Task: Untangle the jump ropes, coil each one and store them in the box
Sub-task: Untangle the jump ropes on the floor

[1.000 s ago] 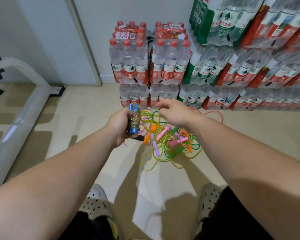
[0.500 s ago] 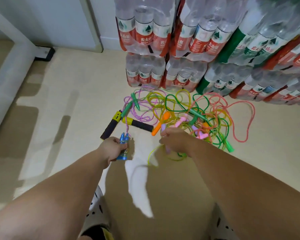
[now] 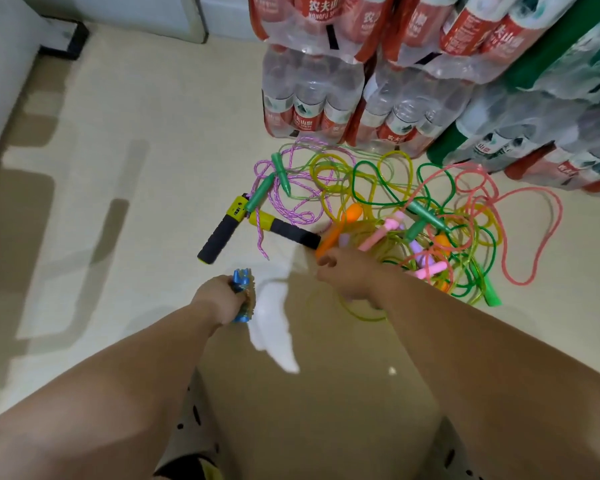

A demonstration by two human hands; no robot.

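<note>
Nearest: dotted shoe [image 3: 191, 420] at frame bottom, person standing over the floor [image 3: 136, 168]. Left hand [image 3: 215, 299] is fist-wrapped round a pair of blue handles [image 3: 242, 285] with cord wound tight on them. That one looks coiled, not stowed. Right hand [image 3: 350, 275] is low at the near edge of the tangle [image 3: 413, 209], fingers curled, right over a slack yellow-green rope [image 3: 364, 317] loop. Can't tell if it's pinching the cord or just hovering.

Beyond: orange handle [image 3: 340, 228] just past the knuckles. Black-and-yellow handles [image 3: 219, 237] lie in a V to the left, with purple braided rope [image 3: 303, 216] and green handles [image 3: 281, 169] crossing them. Pink rope [image 3: 527, 283] sprawls far right. Packs of water bottles [image 3: 312, 95] are stacked just behind the pile. Box not in view.

Risks, my read:
- Yanking the yellow-green rope while it's threaded under green and pink loops cinches the knots tighter and drags the whole pile.
- Left is occupied, so it's one-handed work with poor control.
- Loosening that left grip lets the wound cord spring off.
</note>
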